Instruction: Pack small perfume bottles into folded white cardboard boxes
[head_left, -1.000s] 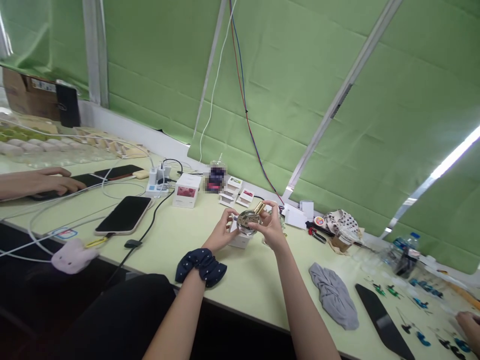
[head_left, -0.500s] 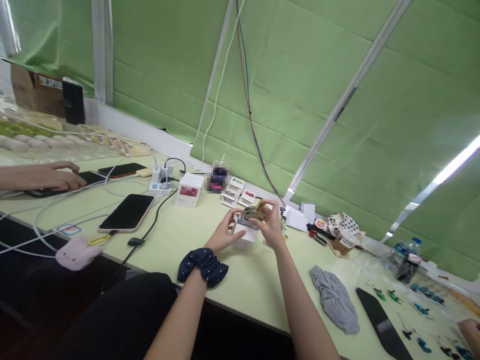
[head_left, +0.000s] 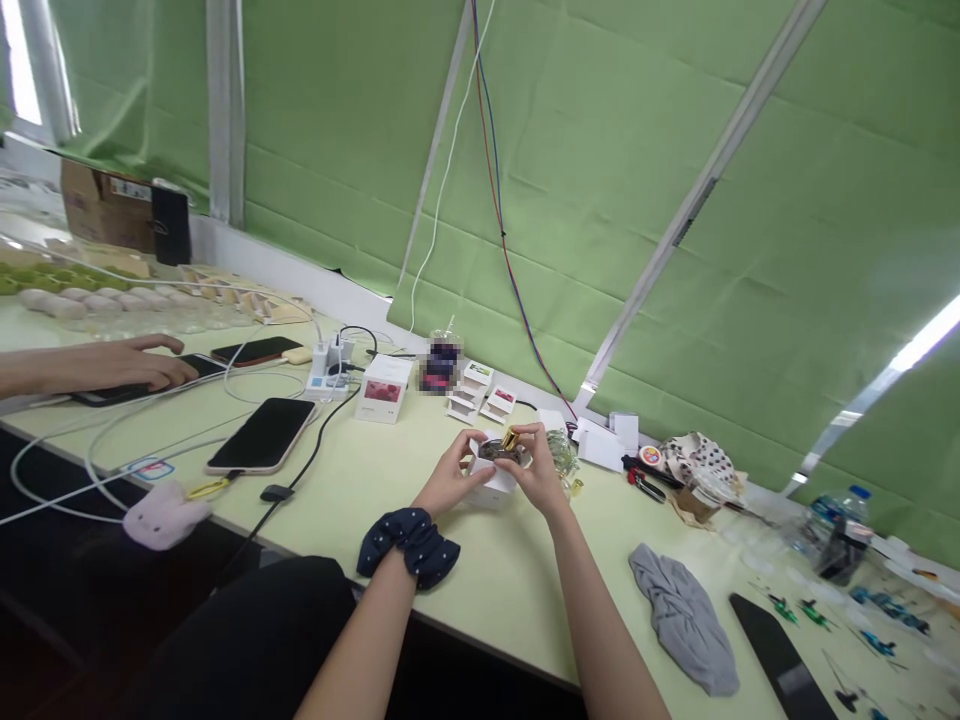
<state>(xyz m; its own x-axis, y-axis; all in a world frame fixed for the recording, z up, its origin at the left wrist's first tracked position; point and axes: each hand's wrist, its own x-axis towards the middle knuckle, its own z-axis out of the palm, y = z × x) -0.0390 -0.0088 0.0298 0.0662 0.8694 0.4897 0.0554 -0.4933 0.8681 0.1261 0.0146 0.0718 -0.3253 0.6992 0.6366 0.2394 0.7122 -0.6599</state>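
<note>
Appears to be boxing gold-capped bottle (head_left: 491, 453), pinching it in right hand (head_left: 540, 470) at mouth of white box (head_left: 491, 494) gripped by left hand (head_left: 448, 482), likely needing level downward pressure next.

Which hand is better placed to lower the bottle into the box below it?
Probably the right hand: it holds the bottle near its gold cap, while the left hand seems to hold the box.

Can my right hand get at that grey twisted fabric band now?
Probably yes: nothing stands between your right hand and the grey twisted fabric band, though that hand would likely first have to release the round, shiny, gold-topped bottle.
</note>
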